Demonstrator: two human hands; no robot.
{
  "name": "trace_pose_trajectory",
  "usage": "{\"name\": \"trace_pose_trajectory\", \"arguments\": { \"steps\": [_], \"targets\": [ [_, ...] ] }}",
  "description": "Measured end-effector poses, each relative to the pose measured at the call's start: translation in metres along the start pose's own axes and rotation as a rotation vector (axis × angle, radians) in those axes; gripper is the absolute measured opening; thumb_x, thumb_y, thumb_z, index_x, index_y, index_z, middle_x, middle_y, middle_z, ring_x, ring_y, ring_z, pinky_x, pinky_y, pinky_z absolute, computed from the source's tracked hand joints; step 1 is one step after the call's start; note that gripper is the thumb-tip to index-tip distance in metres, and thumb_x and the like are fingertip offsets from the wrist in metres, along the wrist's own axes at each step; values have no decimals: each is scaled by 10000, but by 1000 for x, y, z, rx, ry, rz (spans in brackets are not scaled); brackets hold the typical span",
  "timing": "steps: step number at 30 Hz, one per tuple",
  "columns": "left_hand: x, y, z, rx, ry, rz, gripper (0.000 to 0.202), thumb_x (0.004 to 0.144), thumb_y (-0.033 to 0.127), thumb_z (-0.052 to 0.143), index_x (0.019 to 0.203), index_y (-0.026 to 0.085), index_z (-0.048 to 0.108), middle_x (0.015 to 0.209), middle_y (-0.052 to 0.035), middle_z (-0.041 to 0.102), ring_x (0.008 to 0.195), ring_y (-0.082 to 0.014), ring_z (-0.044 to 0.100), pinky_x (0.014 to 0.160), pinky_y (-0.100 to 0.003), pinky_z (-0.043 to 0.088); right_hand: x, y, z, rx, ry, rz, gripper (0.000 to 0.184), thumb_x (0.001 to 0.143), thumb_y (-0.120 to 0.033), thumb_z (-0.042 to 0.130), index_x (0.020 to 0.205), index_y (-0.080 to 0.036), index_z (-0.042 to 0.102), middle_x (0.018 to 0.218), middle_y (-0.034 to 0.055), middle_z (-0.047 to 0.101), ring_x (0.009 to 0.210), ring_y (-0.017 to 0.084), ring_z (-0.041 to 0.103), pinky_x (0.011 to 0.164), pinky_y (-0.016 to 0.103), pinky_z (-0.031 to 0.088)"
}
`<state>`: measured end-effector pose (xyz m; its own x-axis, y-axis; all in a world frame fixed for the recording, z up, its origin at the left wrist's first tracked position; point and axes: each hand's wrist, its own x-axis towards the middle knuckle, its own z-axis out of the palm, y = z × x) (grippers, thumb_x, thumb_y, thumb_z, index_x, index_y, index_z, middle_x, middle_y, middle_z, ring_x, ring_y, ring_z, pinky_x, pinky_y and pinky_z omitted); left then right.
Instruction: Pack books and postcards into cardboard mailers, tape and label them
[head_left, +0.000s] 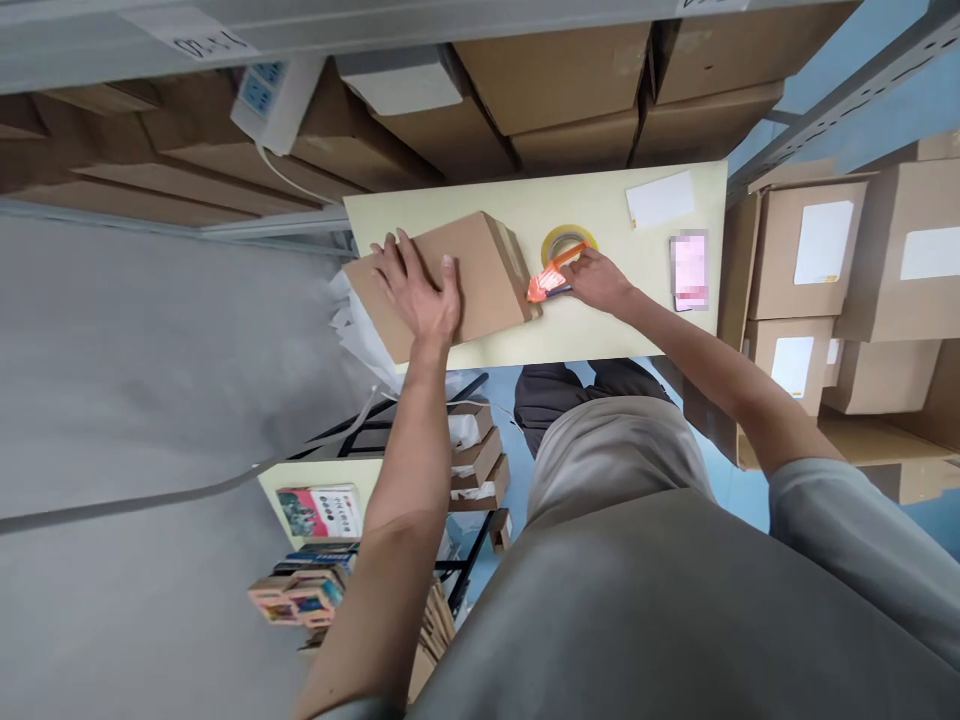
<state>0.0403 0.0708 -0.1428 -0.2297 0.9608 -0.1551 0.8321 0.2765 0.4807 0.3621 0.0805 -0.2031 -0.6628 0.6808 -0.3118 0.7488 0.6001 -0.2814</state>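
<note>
your left hand is lying flat and open on top of the cardboard box, pressing it onto the tabletop. just right of the box, your right hand is closing around an orange tape dispenser, its roll of tape sitting against the box's end. right of the box, a white card is lying near the far edge.

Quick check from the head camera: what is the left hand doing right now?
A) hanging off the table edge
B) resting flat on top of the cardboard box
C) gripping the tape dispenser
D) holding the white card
B: the left hand lies palm-down with fingers spread on the top of the cardboard box, while the right hand holds the orange tape dispenser at the box's end.
</note>
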Motion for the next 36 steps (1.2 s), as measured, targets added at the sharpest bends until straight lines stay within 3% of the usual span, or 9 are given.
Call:
{"name": "trace_pose_trajectory", "arguments": {
  "steps": [6, 10, 13, 16, 19, 22, 25, 31, 36],
  "targets": [
    [-6, 40, 26, -5, -37, -10, 1034, 1051, 637, 653, 1833, 99, 243, 1945, -163, 76, 1814, -342, -74, 1451, -559, -114, 4, -110, 13, 35, -63, -99, 456, 1083, -29, 374, 1446, 21, 646, 1222, 233, 844, 1148, 333, 805, 1256, 565, 456],
    [-19, 51, 32, -35, -86, -38, 1054, 1001, 492, 707, 1857, 166, 186, 1953, -97, 23, 1801, -304, -147, 1462, -519, -111, -3, -144, 21, 89, -70, -51, 401, 1111, -74, 384, 1384, 30, 659, 1212, 265, 824, 1136, 339, 794, 1241, 555, 459],
    [-26, 49, 29, 1, -95, 4, 1069, 981, 394, 709, 1850, 110, 156, 1949, -125, 30, 1813, -307, -93, 1461, -494, -111, -25, -131, 29, 132, -61, -44, 418, 1133, -147, 417, 1468, -17, 632, 1267, 241, 828, 1199, 350, 770, 1269, 548, 440],
    [-28, 43, 29, 42, -88, 41, 1079, 967, 353, 718, 1839, 56, 156, 1944, -156, 54, 1817, -324, -43, 1467, -482, -98, -66, -95, 35, 169, -121, -11, 490, 1130, -176, 462, 1586, -43, 580, 1312, 231, 832, 1238, 349, 763, 1278, 503, 421],
    [-29, 39, 34, 33, -88, 57, 1076, 970, 380, 718, 1855, 114, 166, 1948, -116, 65, 1814, -323, -54, 1475, -486, -91, -108, -48, 35, 191, -152, 126, 527, 1140, -324, 551, 1564, -15, 599, 1348, 283, 811, 1265, 392, 754, 1282, 522, 393],
    [-35, 39, 40, 11, -97, 87, 1077, 980, 422, 711, 1865, 154, 159, 1950, -90, 56, 1810, -327, -68, 1477, -507, -87, -124, -10, 25, 133, -97, 293, 601, 1177, -466, 466, 1522, 3, 612, 1273, 303, 821, 1213, 426, 763, 1252, 573, 400],
    [-48, 45, 45, 17, -133, 150, 1079, 979, 445, 706, 1863, 138, 168, 1945, -107, 73, 1811, -337, -54, 1475, -522, -75, -104, -1, 5, 104, -25, 371, 653, 1178, -494, 431, 1548, 24, 573, 1278, 309, 816, 1195, 451, 760, 1207, 583, 435],
    [-74, 58, 50, 57, -141, 231, 1072, 936, 414, 705, 1844, 92, 236, 1930, -149, 130, 1816, -349, 41, 1475, -513, -58, -38, -43, -36, 147, -84, 419, 610, 1073, -361, 640, 1500, 73, 592, 1260, 330, 816, 1188, 466, 775, 1226, 563, 418],
    [-85, 64, 50, 17, -144, 257, 1061, 908, 392, 700, 1833, 83, 281, 1920, -167, 187, 1814, -351, 54, 1476, -504, -53, -13, -42, -49, 128, -26, 559, 489, 1122, -335, 529, 1409, 36, 669, 1272, 345, 806, 1183, 451, 786, 1174, 570, 466]
  ]
}}
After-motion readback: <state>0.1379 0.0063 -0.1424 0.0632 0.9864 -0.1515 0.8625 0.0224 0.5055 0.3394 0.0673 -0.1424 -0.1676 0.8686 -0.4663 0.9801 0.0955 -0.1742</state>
